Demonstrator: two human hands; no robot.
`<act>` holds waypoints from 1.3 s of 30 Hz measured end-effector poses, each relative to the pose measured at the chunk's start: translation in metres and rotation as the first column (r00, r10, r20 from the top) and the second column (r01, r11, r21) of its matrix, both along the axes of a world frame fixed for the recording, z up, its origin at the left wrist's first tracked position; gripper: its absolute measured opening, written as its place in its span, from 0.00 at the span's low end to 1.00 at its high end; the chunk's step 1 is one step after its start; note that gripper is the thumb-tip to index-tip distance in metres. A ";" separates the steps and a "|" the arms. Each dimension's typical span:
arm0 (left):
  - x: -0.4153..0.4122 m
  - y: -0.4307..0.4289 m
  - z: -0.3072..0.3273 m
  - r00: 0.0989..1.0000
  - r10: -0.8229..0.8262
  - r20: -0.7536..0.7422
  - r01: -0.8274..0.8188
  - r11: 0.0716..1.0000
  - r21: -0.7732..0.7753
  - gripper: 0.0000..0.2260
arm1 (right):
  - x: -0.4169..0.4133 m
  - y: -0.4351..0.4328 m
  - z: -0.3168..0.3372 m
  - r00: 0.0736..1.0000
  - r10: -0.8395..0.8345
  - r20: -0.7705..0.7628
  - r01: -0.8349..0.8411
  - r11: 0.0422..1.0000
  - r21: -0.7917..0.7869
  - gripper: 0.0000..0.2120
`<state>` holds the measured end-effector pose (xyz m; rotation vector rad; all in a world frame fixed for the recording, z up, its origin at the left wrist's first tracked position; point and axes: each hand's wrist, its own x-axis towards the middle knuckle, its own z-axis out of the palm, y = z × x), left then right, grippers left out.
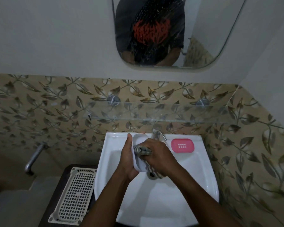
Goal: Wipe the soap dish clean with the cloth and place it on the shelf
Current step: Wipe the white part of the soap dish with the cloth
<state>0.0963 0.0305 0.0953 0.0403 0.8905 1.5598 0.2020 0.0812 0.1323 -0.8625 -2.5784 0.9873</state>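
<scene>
White soap dish (138, 141) sits clasped in the left hand (127, 158) over the sink (195, 169); the right hand (159, 157) presses a striped cloth (142, 149) into it, grip closed on the cloth.

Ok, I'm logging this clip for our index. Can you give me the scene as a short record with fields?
setting: bathroom, white sink below a mirror
left hand: holds the white dish over the sink
right hand: presses the cloth into the dish
shelf: glass, on the wall above the tap
pink dish: on the sink rim, right of the tap
tray: white, perforated, left of the sink
task stage: wiping; dish not yet on the shelf
</scene>
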 end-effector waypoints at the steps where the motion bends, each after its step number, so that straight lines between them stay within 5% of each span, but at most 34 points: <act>1: -0.002 0.000 0.000 1.000 -0.018 -0.022 0.019 1.000 0.005 0.36 | 0.003 -0.001 0.002 0.994 0.044 0.104 -0.048 0.998 0.037 0.09; 3: -0.005 -0.002 0.000 1.000 -0.008 0.003 0.008 1.000 -0.002 0.36 | 0.009 -0.004 0.000 0.965 0.043 0.260 -0.090 0.981 0.171 0.09; 5: -0.005 -0.001 -0.004 1.000 0.015 -0.023 -0.015 1.000 0.007 0.27 | 0.012 -0.006 -0.005 0.964 -0.056 0.261 -0.019 0.962 0.274 0.10; 9: 0.005 0.002 -0.005 0.995 -0.091 -0.028 0.090 0.996 -0.023 0.31 | 0.005 -0.004 -0.012 0.945 -0.312 0.096 0.255 0.888 0.383 0.09; 12: 0.005 0.005 -0.015 0.990 -0.138 0.037 0.139 0.990 -0.039 0.31 | -0.002 0.001 -0.012 0.913 -0.397 -0.097 0.408 0.867 0.287 0.05; 16: 0.003 0.005 -0.015 0.986 -0.151 0.069 0.150 0.988 0.023 0.31 | -0.006 0.005 -0.018 0.939 -0.311 -0.149 0.323 0.944 0.066 0.04; 22: -0.020 0.013 -0.012 0.992 -0.119 0.030 0.120 0.993 -0.015 0.28 | 0.006 0.003 -0.008 0.997 0.029 0.073 -0.019 0.992 -0.125 0.08; 26: -0.020 0.015 -0.016 0.985 -0.154 -0.073 0.145 0.983 -0.116 0.29 | 0.012 -0.002 -0.007 0.959 0.131 0.251 -0.181 0.965 0.188 0.12; 29: -0.016 0.017 -0.016 0.977 -0.185 -0.104 0.167 0.972 -0.165 0.28 | 0.014 -0.004 0.003 0.905 0.158 0.396 -0.363 0.771 0.523 0.12; 31: -0.016 0.018 -0.008 0.969 -0.207 -0.134 0.182 0.967 -0.176 0.27 | 0.014 -0.004 0.006 0.856 0.132 0.500 -0.453 0.656 0.603 0.13; 39: -0.004 0.018 -0.014 0.955 -0.279 -0.096 0.268 0.957 -0.116 0.26 | 0.011 0.038 -0.009 0.971 0.036 0.236 -0.226 0.446 0.866 0.08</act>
